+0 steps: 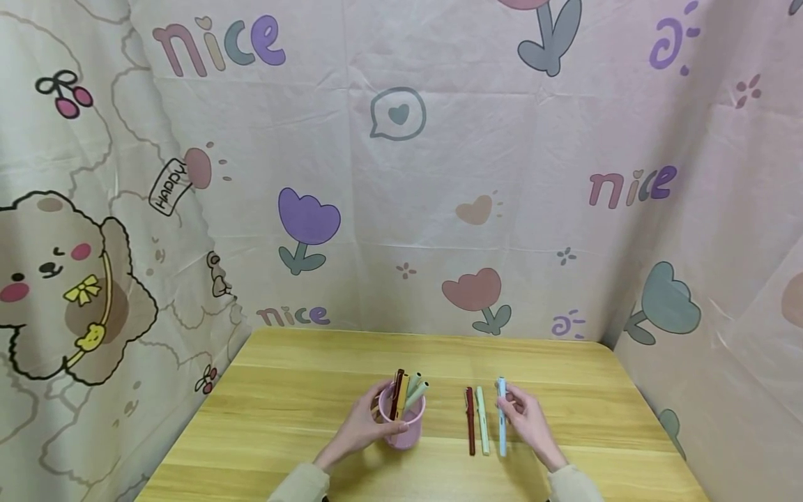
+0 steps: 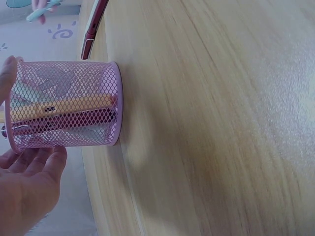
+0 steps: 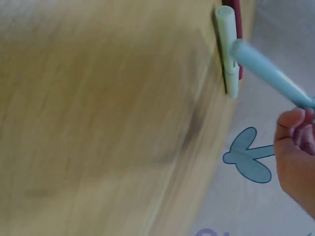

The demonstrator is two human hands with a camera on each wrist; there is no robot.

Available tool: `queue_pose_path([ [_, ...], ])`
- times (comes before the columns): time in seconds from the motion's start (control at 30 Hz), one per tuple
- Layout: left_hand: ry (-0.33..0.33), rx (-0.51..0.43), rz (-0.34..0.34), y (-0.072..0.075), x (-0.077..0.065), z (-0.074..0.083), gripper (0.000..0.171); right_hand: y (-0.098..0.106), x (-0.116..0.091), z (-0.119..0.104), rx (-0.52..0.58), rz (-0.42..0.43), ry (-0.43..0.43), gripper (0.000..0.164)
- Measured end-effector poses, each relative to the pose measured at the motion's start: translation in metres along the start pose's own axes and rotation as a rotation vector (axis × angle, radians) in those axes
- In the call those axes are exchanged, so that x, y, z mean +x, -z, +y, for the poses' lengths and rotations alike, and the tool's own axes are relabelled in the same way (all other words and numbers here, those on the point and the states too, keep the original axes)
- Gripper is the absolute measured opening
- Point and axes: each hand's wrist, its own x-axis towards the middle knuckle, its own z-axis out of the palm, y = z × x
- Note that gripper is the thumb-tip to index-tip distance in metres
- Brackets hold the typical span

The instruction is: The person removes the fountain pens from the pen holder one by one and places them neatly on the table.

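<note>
My left hand (image 1: 362, 422) grips a pink mesh pen cup (image 1: 404, 439) with thumb and fingers on either side of it. Inside stand a dark red pen (image 1: 396, 396), a yellow-orange pen (image 1: 403, 399) and pale green pens (image 1: 417, 394). The cup stands upright on the table, its mesh wall (image 2: 59, 73) showing in the left wrist view. A light blue pen (image 1: 502, 440) is pinched near its upper part by my right hand (image 1: 529, 422). That blue pen (image 3: 270, 73) is raised off the table in the right wrist view.
Between the cup and my right hand, a dark red pen (image 1: 471, 425) and a light green pen (image 1: 482, 427) lie side by side on the wooden table (image 1: 301, 376). Patterned cloth (image 1: 401, 181) hangs behind the table and along both sides.
</note>
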Motion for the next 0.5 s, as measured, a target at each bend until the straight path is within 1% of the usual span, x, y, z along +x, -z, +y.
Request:
queue_pose_path([
  [0.13,-0.001,0.002,0.003,0.000,0.000,0.000,0.098,0.003,0.000,0.006,-0.029,-0.088,-0.055,0.045],
  [0.2,-0.003,0.003,0.005,0.000,0.000,0.000,0.097,0.004,-0.001,0.009,-0.030,-0.119,-0.053,0.048],
  [0.33,-0.003,0.007,0.007,0.000,0.000,0.000,0.098,0.003,0.000,0.014,-0.038,-0.134,-0.045,0.050],
  [0.5,-0.003,0.009,0.010,0.000,0.000,0.000,0.098,0.002,0.003,0.023,-0.060,-0.148,-0.086,0.046],
])
